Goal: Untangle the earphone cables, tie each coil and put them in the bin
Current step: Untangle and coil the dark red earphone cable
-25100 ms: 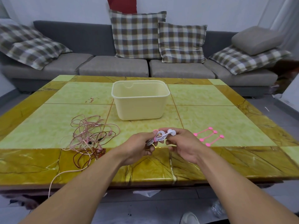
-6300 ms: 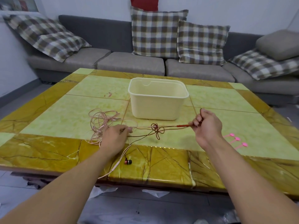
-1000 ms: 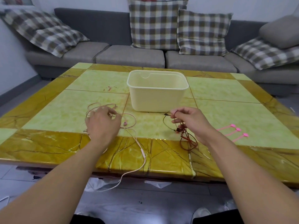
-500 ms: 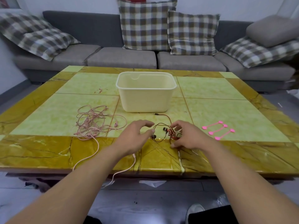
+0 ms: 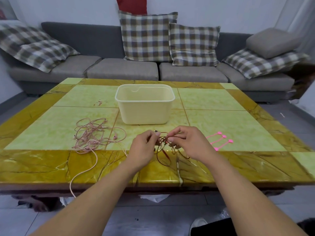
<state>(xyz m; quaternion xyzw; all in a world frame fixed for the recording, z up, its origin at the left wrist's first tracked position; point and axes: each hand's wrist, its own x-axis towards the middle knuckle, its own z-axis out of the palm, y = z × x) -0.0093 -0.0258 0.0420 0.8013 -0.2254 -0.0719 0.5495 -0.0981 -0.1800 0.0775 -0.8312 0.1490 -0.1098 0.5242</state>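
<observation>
A dark red earphone cable (image 5: pixel 163 150) hangs in loose loops between my hands, just above the table's near edge. My left hand (image 5: pixel 144 147) pinches it on the left and my right hand (image 5: pixel 190 143) pinches it on the right. A tangled pink earphone cable (image 5: pixel 92 134) lies on the table to the left, one end trailing over the front edge. The cream bin (image 5: pixel 144 104) stands behind my hands; its inside is hidden from here. Pink ties (image 5: pixel 219 140) lie to the right of my right hand.
The yellow-green tiled table (image 5: pixel 221 120) fills the middle of the view. A grey sofa (image 5: pixel 122 72) with checked cushions runs along the back. A shoe (image 5: pixel 197 223) shows on the floor below the table's front edge.
My left hand left the pink tangle and came to the red cable. Both hands now pinch the red cable and have lifted it off the table.
</observation>
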